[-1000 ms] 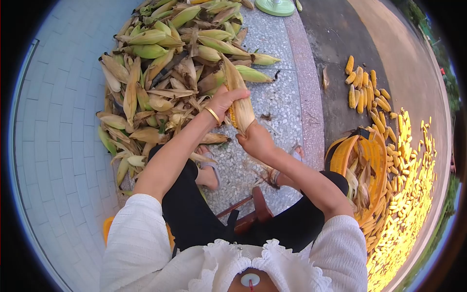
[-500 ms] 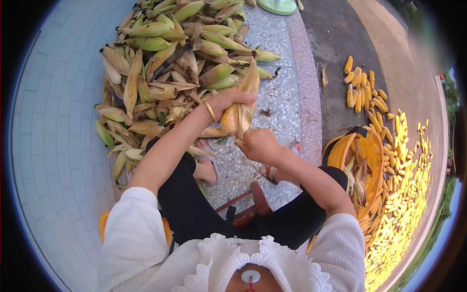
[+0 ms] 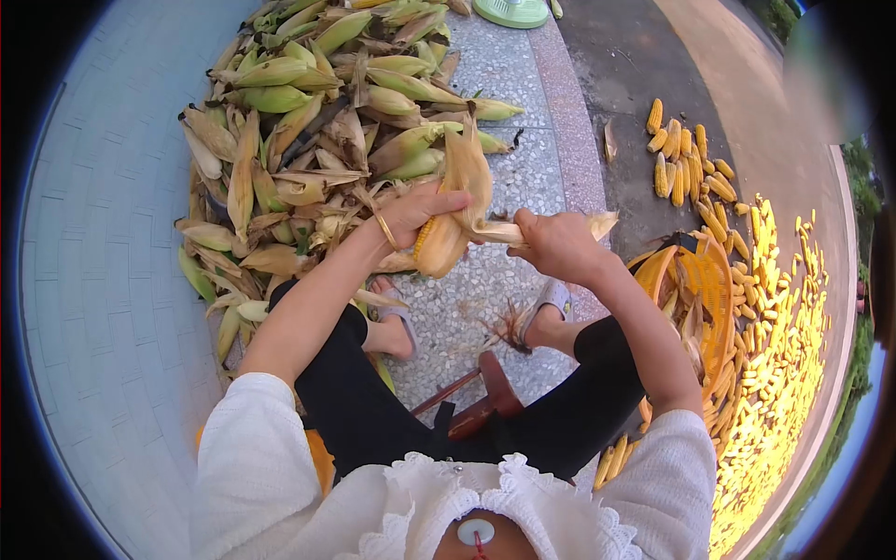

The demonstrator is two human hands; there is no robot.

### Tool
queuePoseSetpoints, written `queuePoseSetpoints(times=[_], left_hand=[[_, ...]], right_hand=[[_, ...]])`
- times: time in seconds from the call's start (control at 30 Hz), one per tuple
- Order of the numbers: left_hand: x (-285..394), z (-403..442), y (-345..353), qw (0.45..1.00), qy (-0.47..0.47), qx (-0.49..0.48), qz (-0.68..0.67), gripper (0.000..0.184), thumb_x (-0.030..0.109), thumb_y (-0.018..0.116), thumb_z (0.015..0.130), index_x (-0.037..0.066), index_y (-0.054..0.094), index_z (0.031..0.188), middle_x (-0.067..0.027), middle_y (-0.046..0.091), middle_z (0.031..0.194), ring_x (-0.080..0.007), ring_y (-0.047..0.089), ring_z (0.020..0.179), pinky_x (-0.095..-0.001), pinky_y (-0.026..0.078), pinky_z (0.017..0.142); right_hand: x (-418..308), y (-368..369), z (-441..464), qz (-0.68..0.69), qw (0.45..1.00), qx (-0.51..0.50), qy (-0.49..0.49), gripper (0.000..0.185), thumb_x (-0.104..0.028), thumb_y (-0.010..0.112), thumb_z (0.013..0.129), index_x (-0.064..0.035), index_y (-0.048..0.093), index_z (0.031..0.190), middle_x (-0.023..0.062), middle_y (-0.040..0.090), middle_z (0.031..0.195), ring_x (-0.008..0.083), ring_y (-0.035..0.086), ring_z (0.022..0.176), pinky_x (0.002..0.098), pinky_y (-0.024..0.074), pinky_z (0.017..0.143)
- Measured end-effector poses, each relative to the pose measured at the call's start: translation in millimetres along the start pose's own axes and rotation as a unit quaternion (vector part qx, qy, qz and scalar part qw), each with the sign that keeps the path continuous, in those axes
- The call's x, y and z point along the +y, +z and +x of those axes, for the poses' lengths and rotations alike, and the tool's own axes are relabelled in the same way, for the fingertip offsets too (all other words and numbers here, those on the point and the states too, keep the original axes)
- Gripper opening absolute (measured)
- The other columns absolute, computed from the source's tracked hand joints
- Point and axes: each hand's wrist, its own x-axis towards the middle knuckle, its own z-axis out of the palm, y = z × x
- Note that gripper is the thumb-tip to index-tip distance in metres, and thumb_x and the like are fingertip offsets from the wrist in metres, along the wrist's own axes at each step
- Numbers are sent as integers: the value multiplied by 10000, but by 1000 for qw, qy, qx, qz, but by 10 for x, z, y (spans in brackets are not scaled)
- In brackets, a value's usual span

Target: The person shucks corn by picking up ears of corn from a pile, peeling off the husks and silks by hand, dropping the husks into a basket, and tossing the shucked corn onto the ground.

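An ear of corn [image 3: 448, 245] with dry tan husk hangs in front of me, a strip of yellow kernels showing along its left side. My left hand [image 3: 419, 213], a gold bangle on its wrist, is closed around the ear. Gripped in my right hand [image 3: 561, 245] is a strip of corn husk [image 3: 499, 231], stretched out to the right from the ear; its pale tip sticks out past the fist. Just beyond my left hand lies a heap of unhusked corn [image 3: 308, 131], green and brown.
On my right stands an orange basket [image 3: 721, 289] with loose husks inside. Husked yellow cobs [image 3: 770, 373] cover the ground beyond it, with a smaller group [image 3: 686, 159] farther ahead. Between my feet is a wooden stool part [image 3: 499, 385]. A green round base [image 3: 511, 11] stands at the top.
My right hand has moved up and to the right, drawing a strip of husk away from the ear. The ear has tilted in my left hand, and a tuft of corn silk shows near my right foot.
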Motion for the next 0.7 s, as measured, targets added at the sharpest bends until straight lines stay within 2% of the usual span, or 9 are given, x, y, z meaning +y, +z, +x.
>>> queuePoseSetpoints(times=[0.17,0.2,0.3,0.4,0.5,0.53,0.57,0.63,0.7], left_hand=[[-75,154,78,997,-17,-22,65,620,316,750,749,15,449,1199,-135,603,996,-208,637,741,-358,561,637],[-119,197,85,995,13,30,98,601,288,759,744,28,423,1168,-99,598,870,-180,625,725,-322,560,608],[-73,233,142,990,-43,58,125,520,198,747,736,40,449,1132,-71,568,807,-167,598,659,-311,546,573],[-112,289,197,976,-40,74,198,568,166,738,722,33,439,1187,-49,548,868,-146,584,709,-299,529,629],[-215,375,315,948,8,85,307,615,173,754,699,27,437,1205,-25,536,930,-121,547,799,-281,487,714],[-230,398,336,939,18,67,337,660,180,768,677,23,431,1223,-17,532,979,-108,514,869,-261,448,771],[-199,384,452,912,20,62,405,672,184,767,679,6,422,1227,-46,543,963,-119,523,859,-262,454,769],[-295,438,407,896,10,38,442,740,244,781,659,-20,407,1241,-102,569,979,-154,549,894,-281,455,799],[-317,458,407,860,36,43,507,775,282,790,641,-30,405,1238,-130,577,996,-177,560,914,-295,455,811]], right_hand=[[709,-390,-813,-106,971,81,196,328,-314,637,816,-52,456,894,152,604,661,366,605,650,464,449,573],[912,-493,-1133,-128,950,109,263,328,-319,631,819,-48,460,888,158,615,684,364,614,673,463,456,585],[1600,-509,-2333,-151,899,202,358,340,-327,642,809,-71,444,912,166,621,758,360,610,751,451,456,609],[2039,-267,-3334,-108,820,161,538,372,-329,671,783,-78,484,984,181,627,894,365,607,805,450,468,671],[2341,229,-3875,-164,767,-106,612,562,-304,732,720,-51,484,1156,209,525,1167,370,567,984,424,473,802],[2344,220,-3666,-131,753,-195,615,640,-281,763,682,-18,467,1185,229,469,1247,380,539,1046,410,466,852],[2318,181,-3292,-129,773,-189,591,640,-281,763,682,-18,467,1185,229,469,1247,380,539,1046,410,466,852],[2040,149,-2533,-74,882,20,465,679,-215,749,677,-20,440,1250,217,434,1294,367,547,1038,410,458,868],[1585,22,-1699,-43,957,148,247,639,-106,694,718,-36,409,1286,134,387,1365,323,594,943,396,480,823]])
